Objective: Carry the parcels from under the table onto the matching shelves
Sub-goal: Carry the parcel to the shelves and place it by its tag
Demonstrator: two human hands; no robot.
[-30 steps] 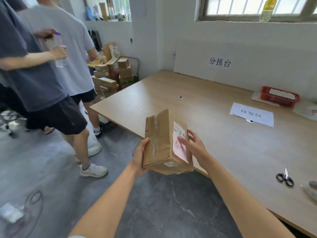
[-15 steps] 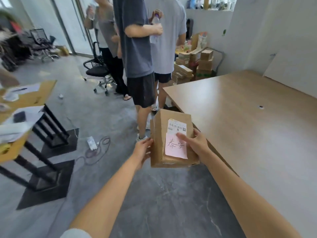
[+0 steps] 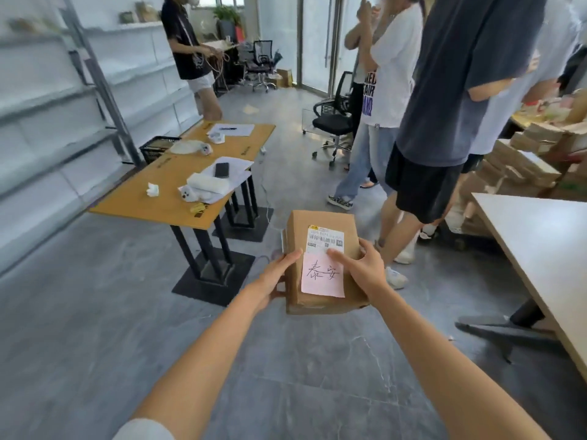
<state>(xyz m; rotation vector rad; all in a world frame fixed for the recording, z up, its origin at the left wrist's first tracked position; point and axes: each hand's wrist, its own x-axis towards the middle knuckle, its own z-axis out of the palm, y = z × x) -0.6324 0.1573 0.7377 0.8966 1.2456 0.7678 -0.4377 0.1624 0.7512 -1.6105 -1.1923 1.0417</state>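
Note:
I hold a brown cardboard parcel in front of me over the grey floor, its top face up. A white barcode label and a pink note with handwritten characters are stuck on it. My left hand grips its left side. My right hand grips the right side with the thumb lying on the label. White shelves run along the left wall, blurred.
Two orange tables with papers, a phone and cloths stand ahead left. Several people stand close on the right. An office chair is behind them. Stacked boxes and the light table's corner lie right.
My view has swung left, away from the large wooden table toward the room and shelves. The parcel has turned so its labelled face points up at me; both hands keep hold.

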